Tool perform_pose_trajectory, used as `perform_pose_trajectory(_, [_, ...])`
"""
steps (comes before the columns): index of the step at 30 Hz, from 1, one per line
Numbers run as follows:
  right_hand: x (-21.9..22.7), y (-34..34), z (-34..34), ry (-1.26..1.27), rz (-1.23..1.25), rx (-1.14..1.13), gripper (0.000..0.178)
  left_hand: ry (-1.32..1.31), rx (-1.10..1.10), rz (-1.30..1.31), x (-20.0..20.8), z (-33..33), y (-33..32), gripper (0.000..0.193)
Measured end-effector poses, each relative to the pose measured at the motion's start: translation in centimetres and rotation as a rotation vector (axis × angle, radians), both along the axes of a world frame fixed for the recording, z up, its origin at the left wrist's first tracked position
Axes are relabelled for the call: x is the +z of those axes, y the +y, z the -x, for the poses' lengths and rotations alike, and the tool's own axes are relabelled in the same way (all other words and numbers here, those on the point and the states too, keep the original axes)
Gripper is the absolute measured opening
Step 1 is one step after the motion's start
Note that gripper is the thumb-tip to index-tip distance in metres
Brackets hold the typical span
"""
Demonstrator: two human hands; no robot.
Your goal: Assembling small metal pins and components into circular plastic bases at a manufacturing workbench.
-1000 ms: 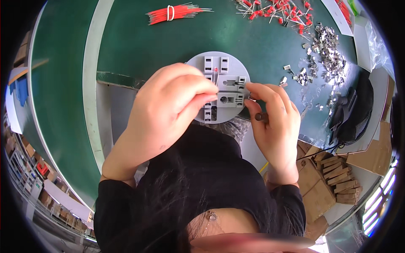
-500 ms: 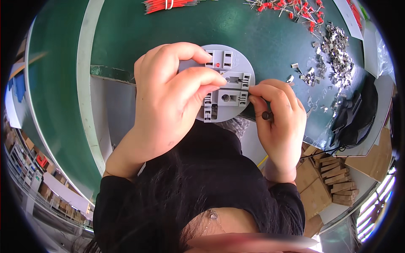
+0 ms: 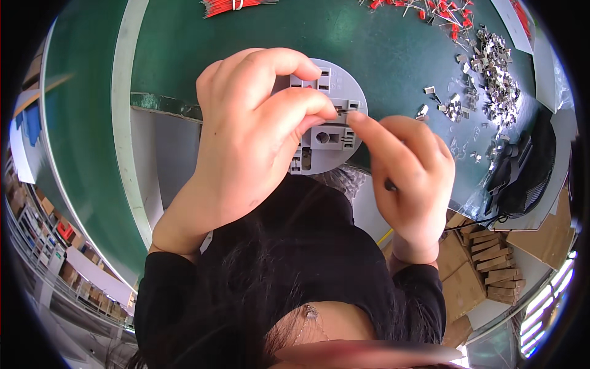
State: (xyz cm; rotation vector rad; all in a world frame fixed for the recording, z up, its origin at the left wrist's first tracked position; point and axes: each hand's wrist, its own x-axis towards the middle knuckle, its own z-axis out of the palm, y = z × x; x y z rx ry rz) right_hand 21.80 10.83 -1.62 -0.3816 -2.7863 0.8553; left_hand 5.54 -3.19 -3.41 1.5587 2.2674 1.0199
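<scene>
A round grey plastic base [image 3: 355, 86] with raised slotted blocks lies at the table's near edge. My left hand [image 3: 239, 138] reaches over its left side, thumb and fingertip closed at a slot in the middle block. A thin metallic piece [image 3: 342, 111] shows at those fingertips, too small to name. A red spot [image 3: 309, 87] on the base is partly hidden by my left hand. From the right comes my right hand [image 3: 415, 163], its index fingertip at the same slot. The other fingers curl round a dark round-ended rod [image 3: 389, 184], mostly hidden in the palm.
Small metal clips [image 3: 493, 74] are heaped at the right of the green table [image 3: 203, 55]. Red components with wire leads [image 3: 444, 12] lie at the far right, and a banded bundle of red wires [image 3: 236, 5] at the far left. A black mesh pouch [image 3: 522, 175] sits right.
My right hand has moved from the base's right edge to the middle slot, with its index finger now stretched out. My left fingertips have shifted slightly right on the base.
</scene>
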Motion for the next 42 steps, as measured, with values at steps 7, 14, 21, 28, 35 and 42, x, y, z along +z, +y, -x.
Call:
perform_pose_trajectory(7, [0.4, -0.3, 0.3, -0.145, -0.157, 0.044, 0.061, -0.081, 0.078, -0.027, -0.6, -0.5, -0.4, 0.017])
perform_pose_trajectory(14, [-1.8, -0.3, -0.7, 0.034, -0.068, -0.034, 0.053, -0.091, 0.062, -0.021, -0.6, -0.3, -0.6, 0.017])
perform_pose_trajectory(21, [-2.3, -0.7, -1.0, 0.12, 0.052, -0.063, 0.038, -0.011, 0.029, -0.035, -0.7, -0.2, -0.5, 0.014])
perform_pose_trajectory(28, [-1.3, -1.0, -1.0, 0.011, 0.125, -0.097, 0.025, -0.171, 0.067, -0.094, -1.6, -0.8, -1.0, 0.013])
perform_pose_trajectory(35, [-1.4, -0.8, -0.9, 0.017, 0.139, -0.093, 0.023, -0.109, 0.024, -0.096, -1.7, -0.5, -0.9, 0.014])
perform_pose_trajectory(42, [-1.1, -0.8, -0.8, 0.002, 0.084, -0.079, 0.023, 0.023, 0.057, -0.007, 0.0, -1.4, -0.4, 0.014])
